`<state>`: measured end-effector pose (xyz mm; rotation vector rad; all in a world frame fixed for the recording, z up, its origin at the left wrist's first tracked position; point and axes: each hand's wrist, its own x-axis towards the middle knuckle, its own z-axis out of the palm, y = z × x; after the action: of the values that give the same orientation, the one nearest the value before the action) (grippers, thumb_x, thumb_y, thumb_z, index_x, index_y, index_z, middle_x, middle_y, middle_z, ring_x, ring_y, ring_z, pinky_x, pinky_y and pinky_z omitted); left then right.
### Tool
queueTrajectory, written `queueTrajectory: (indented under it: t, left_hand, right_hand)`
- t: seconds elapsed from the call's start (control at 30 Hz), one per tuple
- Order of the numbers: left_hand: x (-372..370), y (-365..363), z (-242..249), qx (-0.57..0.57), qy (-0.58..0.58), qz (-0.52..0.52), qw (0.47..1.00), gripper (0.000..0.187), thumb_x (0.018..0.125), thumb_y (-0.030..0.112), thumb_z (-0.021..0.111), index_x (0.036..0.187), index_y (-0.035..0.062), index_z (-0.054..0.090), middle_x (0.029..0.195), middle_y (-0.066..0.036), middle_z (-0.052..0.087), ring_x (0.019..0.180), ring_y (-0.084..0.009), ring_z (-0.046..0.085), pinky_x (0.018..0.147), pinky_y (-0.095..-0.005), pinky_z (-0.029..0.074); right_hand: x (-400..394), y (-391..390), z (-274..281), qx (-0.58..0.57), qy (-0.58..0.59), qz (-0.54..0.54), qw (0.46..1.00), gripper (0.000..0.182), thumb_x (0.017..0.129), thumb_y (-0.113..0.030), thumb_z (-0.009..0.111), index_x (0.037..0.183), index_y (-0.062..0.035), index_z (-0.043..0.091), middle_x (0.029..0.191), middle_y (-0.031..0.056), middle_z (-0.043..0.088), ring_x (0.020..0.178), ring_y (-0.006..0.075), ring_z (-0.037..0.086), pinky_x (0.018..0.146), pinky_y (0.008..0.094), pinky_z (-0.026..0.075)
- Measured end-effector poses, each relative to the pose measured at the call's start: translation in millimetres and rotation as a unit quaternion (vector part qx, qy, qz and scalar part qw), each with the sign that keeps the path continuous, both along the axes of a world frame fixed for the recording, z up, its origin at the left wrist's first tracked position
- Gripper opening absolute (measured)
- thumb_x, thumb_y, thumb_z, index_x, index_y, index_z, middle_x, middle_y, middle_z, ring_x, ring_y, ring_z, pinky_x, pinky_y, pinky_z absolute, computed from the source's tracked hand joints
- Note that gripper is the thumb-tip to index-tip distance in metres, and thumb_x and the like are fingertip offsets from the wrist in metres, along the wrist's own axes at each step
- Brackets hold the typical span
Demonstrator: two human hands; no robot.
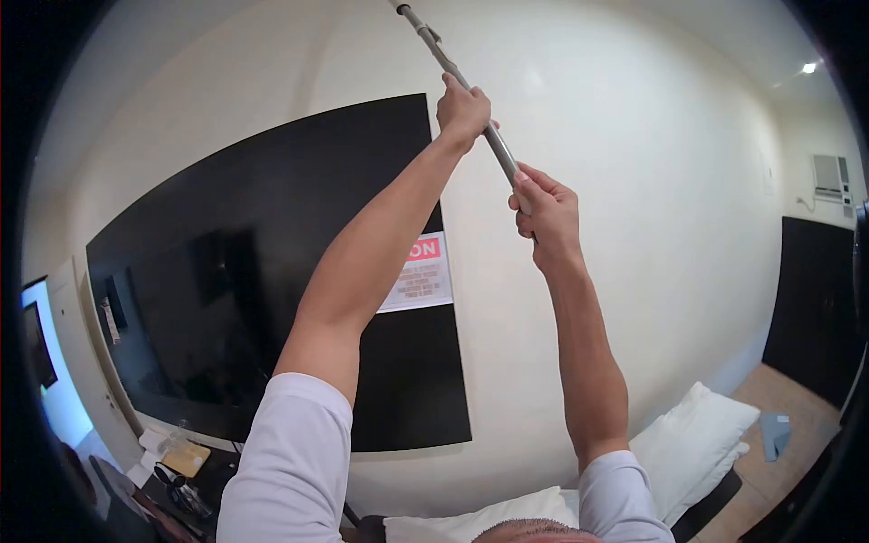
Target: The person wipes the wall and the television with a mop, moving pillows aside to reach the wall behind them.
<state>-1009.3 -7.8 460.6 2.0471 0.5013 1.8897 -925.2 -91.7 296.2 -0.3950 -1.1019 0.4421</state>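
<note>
Both my arms are raised in front of a pale wall, holding a long grey pole [504,158] that slants up to the left. My left hand [463,110] is wrapped round it at the higher point, beside the upper right corner of a black wall panel. Lower down, my right hand [549,215] grips the pole near its bottom end. A small clip-like part [434,34] sits on the pole above my left hand. The pole's top runs out of the frame, so what it carries is hidden.
A large black panel [380,398] with a dark screen and a printed sign [421,281] is on the wall. White pillows [692,425] lie below right. A cluttered dark table [163,493] stands lower left. An air conditioner [829,176] and black panel [815,308] are at right.
</note>
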Motion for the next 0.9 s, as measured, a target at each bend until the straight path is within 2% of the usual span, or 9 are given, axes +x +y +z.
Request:
queueTrajectory:
  t: [0.23,0.3,0.33,0.37,0.47,0.57,0.73,0.83,0.9]
  left_hand:
    - [96,-12,1,0.025,-0.009,-0.028,0.999,0.053,0.102,0.012,0.051,0.146,-0.0078,0.027,0.104,-0.025,0.065,0.063,-0.0315,0.075,0.052,-0.038,0.065]
    - [127,-20,-2,0.028,0.005,-0.023,0.999,0.075,0.102,0.012,0.048,0.161,-0.0076,0.006,0.102,-0.027,0.071,0.063,-0.0321,0.075,0.058,-0.0368,0.066]
    - [142,-23,-2,0.032,0.011,-0.017,0.999,0.074,0.102,0.012,0.048,0.16,-0.0091,0.007,0.099,-0.028,0.072,0.063,-0.0321,0.075,0.059,-0.0374,0.066]
    - [159,-19,0,0.037,0.008,-0.028,0.999,0.066,0.101,0.011,0.051,0.154,-0.0088,0.018,0.111,-0.032,0.066,0.062,-0.0342,0.075,0.051,-0.039,0.065]
    - [200,-25,-2,0.033,0.017,-0.029,0.999,0.071,0.1,0.01,0.05,0.157,-0.0078,0.012,0.109,-0.031,0.067,0.063,-0.0341,0.075,0.052,-0.0393,0.065]
    - [259,-2,10,0.069,0.034,0.009,0.997,0.074,0.102,0.012,0.05,0.159,-0.0067,0.008,0.109,-0.03,0.068,0.064,-0.0343,0.075,0.052,-0.0392,0.066]
    - [308,-19,7,0.037,0.096,-0.03,0.994,0.079,0.102,0.012,0.051,0.161,-0.0047,0.001,0.11,-0.028,0.068,0.065,-0.0331,0.076,0.054,-0.0385,0.066]
    - [336,-20,16,0.038,0.112,-0.041,0.992,0.073,0.103,0.012,0.051,0.159,-0.0064,0.009,0.11,-0.028,0.068,0.067,-0.0328,0.076,0.053,-0.0378,0.066]
    - [354,-15,22,0.062,0.11,-0.033,0.992,0.054,0.103,0.013,0.051,0.149,-0.008,0.031,0.109,-0.027,0.069,0.069,-0.0312,0.076,0.059,-0.0377,0.066]
  right_hand:
    - [95,-17,-1,0.011,-0.014,-0.025,1.0,0.038,0.101,-0.019,0.068,0.13,0.0046,0.067,0.07,0.0015,0.058,0.049,0.0032,0.04,0.042,0.0216,0.028]
    - [121,-24,-5,0.016,-0.004,-0.045,0.999,0.038,0.101,-0.019,0.068,0.13,0.0045,0.067,0.071,0.0016,0.059,0.049,0.0031,0.04,0.042,0.0214,0.027]
    - [133,-28,-8,0.013,0.001,-0.051,0.999,0.038,0.101,-0.019,0.068,0.131,0.0044,0.066,0.071,0.0016,0.059,0.048,0.0028,0.039,0.042,0.0211,0.027]
    - [146,-30,-9,0.014,0.0,-0.051,0.999,0.038,0.101,-0.019,0.068,0.131,0.0044,0.066,0.071,0.0016,0.059,0.048,0.0028,0.039,0.042,0.0211,0.027]
    - [177,-37,-13,0.02,0.021,-0.074,0.997,0.037,0.1,-0.018,0.067,0.131,0.0035,0.066,0.071,0.0022,0.059,0.047,0.0019,0.037,0.041,0.0207,0.026]
    - [207,-47,-17,0.018,0.03,-0.103,0.994,0.036,0.101,-0.017,0.066,0.131,0.0026,0.067,0.071,0.0025,0.059,0.046,0.002,0.036,0.041,0.0208,0.025]
    - [243,-49,-17,0.006,0.058,-0.134,0.989,0.039,0.103,-0.018,0.063,0.136,0.0018,0.064,0.07,0.002,0.057,0.048,0.0034,0.037,0.042,0.0213,0.028]
    - [257,-46,-13,0.015,0.067,-0.121,0.99,0.04,0.104,-0.018,0.061,0.138,0.0023,0.062,0.07,0.0018,0.056,0.049,0.0042,0.039,0.043,0.0219,0.03]
    - [263,-44,-5,0.023,0.055,-0.131,0.99,0.041,0.104,-0.018,0.06,0.139,0.0025,0.061,0.07,0.0018,0.056,0.049,0.0046,0.039,0.043,0.0225,0.031]
